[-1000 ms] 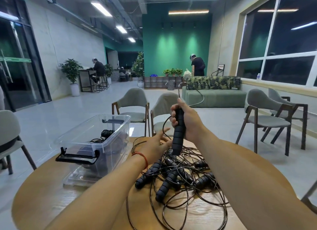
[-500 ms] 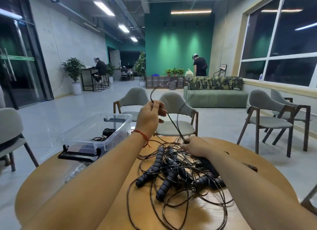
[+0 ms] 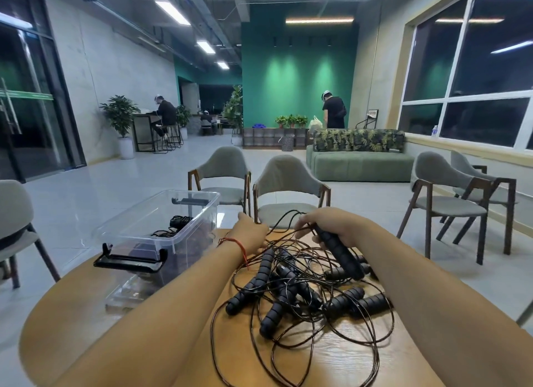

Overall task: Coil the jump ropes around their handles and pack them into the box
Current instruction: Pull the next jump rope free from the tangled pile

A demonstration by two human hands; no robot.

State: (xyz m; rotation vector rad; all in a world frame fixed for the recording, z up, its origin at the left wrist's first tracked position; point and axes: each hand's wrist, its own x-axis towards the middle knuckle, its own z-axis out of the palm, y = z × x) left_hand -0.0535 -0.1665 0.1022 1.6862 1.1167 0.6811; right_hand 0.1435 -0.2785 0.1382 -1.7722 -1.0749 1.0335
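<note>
A tangle of thin dark jump ropes with several black ribbed handles lies on the round wooden table. My right hand grips one black handle low over the far side of the pile, the handle slanting down toward me. My left hand reaches into the cords at the pile's far left; its fingers are hidden behind the hand, so whether it holds a cord is unclear. A clear plastic box stands to the left with one coiled rope inside.
The box's clear lid lies flat on the table under the box's near end, and a black latch sticks out of that end. Two grey chairs stand behind the table, more at the right and left. People stand far off.
My left hand came down from holding a cord up in the air to the pile's far edge. My right hand lifted a handle out of the tangle.
</note>
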